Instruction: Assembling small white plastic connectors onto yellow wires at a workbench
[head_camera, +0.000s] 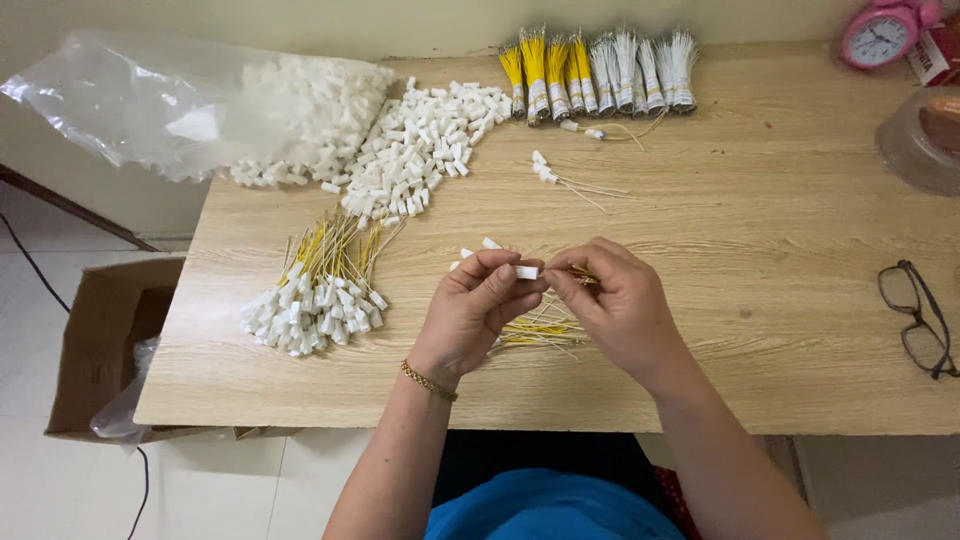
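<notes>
My left hand (478, 300) pinches a small white cap (526, 272) between thumb and forefinger, fingers closed on it. My right hand (615, 300) meets it at the fingertips, closed on a thin yellow string (583, 277) whose end points at the cap (whether the string is already inside the cap, I cannot tell). Both hands hover together over the middle of the wooden table (760, 300), near its front edge.

Under my hands, flat on the table, lies a loose bunch of yellow strings (540, 330). Two more white caps (480, 247) sit on the table just behind my left hand.

Left of my hands rests a heap of finished pieces (315, 300), white caps toward the front edge, yellow tails fanning back. Behind that heap, a spread of loose white caps (420, 150) runs toward the table's far left corner, spilling from a clear plastic bag (150, 100) that overhangs the edge.

Along the far edge lie tied bundles of strings (600, 72), yellow ones to the left, white ones to the right. A few single pieces (560, 178) lie just in front of them.

At the table's right edge lie glasses (915, 320); a pink clock (880, 35) stands at the far right corner. A cardboard box (105, 340) sits on the floor, left of the table.
</notes>
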